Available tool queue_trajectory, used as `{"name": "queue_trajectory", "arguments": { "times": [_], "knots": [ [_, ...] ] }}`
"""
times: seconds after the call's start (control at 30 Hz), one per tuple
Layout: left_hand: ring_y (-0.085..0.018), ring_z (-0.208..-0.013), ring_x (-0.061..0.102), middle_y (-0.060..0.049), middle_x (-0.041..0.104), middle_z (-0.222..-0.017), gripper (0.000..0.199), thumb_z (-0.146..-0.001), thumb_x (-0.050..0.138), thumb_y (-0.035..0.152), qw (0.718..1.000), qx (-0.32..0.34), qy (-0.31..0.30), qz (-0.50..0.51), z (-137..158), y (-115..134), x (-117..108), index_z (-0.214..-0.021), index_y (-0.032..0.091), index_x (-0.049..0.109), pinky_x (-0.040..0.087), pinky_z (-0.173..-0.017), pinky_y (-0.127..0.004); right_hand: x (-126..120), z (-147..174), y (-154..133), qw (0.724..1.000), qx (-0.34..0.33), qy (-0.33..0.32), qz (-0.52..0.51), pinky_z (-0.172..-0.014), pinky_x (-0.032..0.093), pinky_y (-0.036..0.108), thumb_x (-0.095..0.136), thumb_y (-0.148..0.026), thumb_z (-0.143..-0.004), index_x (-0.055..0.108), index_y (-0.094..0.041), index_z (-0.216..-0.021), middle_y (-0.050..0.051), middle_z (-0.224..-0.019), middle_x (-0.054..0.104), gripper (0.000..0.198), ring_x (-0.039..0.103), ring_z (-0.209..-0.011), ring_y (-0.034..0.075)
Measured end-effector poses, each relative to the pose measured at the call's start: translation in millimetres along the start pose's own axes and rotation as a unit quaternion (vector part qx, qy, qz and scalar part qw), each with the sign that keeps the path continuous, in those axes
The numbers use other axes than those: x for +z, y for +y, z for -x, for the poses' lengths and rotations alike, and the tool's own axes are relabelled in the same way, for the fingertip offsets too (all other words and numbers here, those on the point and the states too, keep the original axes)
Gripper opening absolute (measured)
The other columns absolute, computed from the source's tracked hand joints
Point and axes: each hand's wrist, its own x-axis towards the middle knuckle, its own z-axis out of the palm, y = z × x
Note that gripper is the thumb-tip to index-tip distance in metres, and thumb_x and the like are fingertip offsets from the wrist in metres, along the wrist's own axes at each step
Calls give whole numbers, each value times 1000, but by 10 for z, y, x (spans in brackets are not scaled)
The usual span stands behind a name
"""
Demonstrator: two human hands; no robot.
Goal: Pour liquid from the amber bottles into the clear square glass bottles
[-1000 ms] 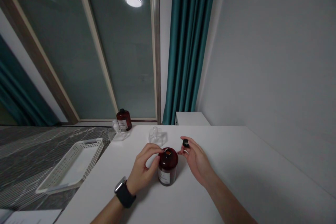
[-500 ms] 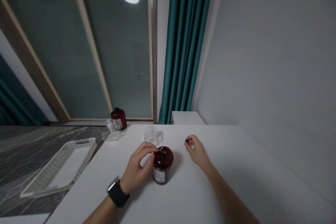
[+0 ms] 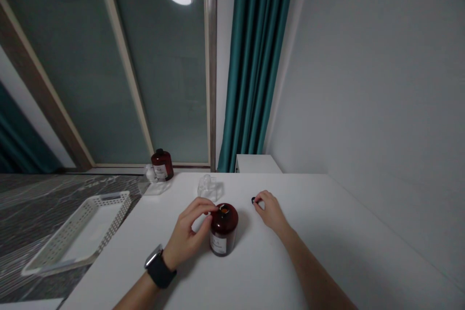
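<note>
A dark red-brown bottle [image 3: 227, 227] with a white label stands upright on the white table, its mouth uncapped. The fingertips and thumb of my left hand [image 3: 189, 230], with a black-banded watch on the wrist, grip the left side of the bottle near its neck. To the right, just over the tabletop, my right hand [image 3: 269, 210] pinches a small black cap [image 3: 253, 200] between thumb and fingers. Behind the near bottle lies a clear plastic piece [image 3: 209, 188].
A second brown bottle [image 3: 162, 164] with a black top stands at the table's far left corner, beside a clear item [image 3: 151, 177]. A white perforated basket [image 3: 78, 213] is lower down on the left. A white cabinet [image 3: 257, 163] stands beyond the table's far edge.
My right hand has lowered slightly and moved a little left, turning the black cap so more of it shows. The left hand stays at the bottle's neck.
</note>
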Motion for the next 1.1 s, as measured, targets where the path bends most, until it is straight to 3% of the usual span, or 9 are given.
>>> {"name": "queue_trajectory", "arguments": {
  "times": [0.1, 0.23, 0.43, 0.57, 0.67, 0.77, 0.87, 0.97, 1.1],
  "knots": [
    [-19, -93, 62, -6, 65, -99, 24, -93, 50, 11, 1000, -1, -1, -3, 2, -5, 0, -106, 23, 66, 52, -80, -32, 1, 9, -3, 1000, 5, 0, 10, -80, 46, 38, 59, -11, -77, 60, -22, -76, 4, -81, 63, 12, 59, -82, 24],
    [-19, -93, 63, -6, 66, -99, 23, -93, 50, 11, 1000, 0, -1, -5, -1, -9, -6, -105, 23, 66, 52, -79, -31, -38, 8, -68, 1000, 17, 19, 4, -86, 45, 43, 59, -13, -79, 63, -22, -95, 7, -94, 65, 19, 60, -91, 26],
    [-19, -89, 63, -6, 67, -93, 18, -94, 51, 14, 999, -7, 23, -31, -34, -24, -67, -98, 20, 67, 51, -78, -31, -110, 30, -447, 997, 16, 22, -67, -89, 47, 42, 48, -24, -92, 58, -21, -110, 8, -97, 66, 21, 63, -94, 24],
    [-20, -87, 62, -6, 65, -90, 16, -95, 50, 17, 994, -37, 72, -72, -47, -100, -129, -94, 19, 67, 50, -78, -32, -98, 155, -846, 978, -22, -60, -197, -90, 50, 36, 50, -37, -95, 51, -23, -126, 9, -112, 67, 34, 63, -105, 22],
    [-21, -89, 61, -6, 64, -92, 15, -95, 49, 20, 986, -67, 105, -106, -29, -232, -155, -95, 19, 64, 50, -81, -35, -74, 253, -1075, 940, -36, -138, -308, -103, 44, 41, 60, -50, -90, 44, -23, -137, 12, -132, 58, 57, 55, -124, 27],
    [-22, -94, 59, -7, 62, -99, 17, -94, 50, 22, 979, -94, 113, -141, 3, -426, -156, -106, 19, 61, 51, -80, -37, -51, 304, -1190, 922, -15, -184, -341, -113, 34, 45, 67, -52, -85, 39, -22, -142, 13, -143, 50, 70, 47, -134, 29],
    [-26, -107, 56, -9, 60, -110, 24, -91, 55, 26, 971, -117, 100, -184, 24, -639, -138, -115, 20, 58, 50, -87, -42, -41, 318, -1225, 919, -2, -196, -341, -117, 29, 48, 67, -46, -86, 36, -23, -145, 13, -146, 48, 70, 43, -137, 29],
    [-29, -119, 51, -12, 57, -125, 39, -90, 59, 29, 965, -141, 84, -204, 26, -810, -113, -128, 20, 52, 47, -99, -48, -38, 322, -1233, 925, -2, -188, -331, -116, 33, 49, 67, -38, -86, 38, -24, -145, 12, -145, 50, 67, 45, -137, 30],
    [-32, -134, 41, -12, 45, -149, 55, -89, 61, 27, 962, -112, -12, -247, 45, -919, -97, -141, 22, 44, 35, -112, -54, -11, 334, -1233, 933, 4, -161, -323, -113, 37, 50, 71, -32, -82, 40, -25, -144, 12, -144, 52, 69, 48, -135, 30]
  ]
}}
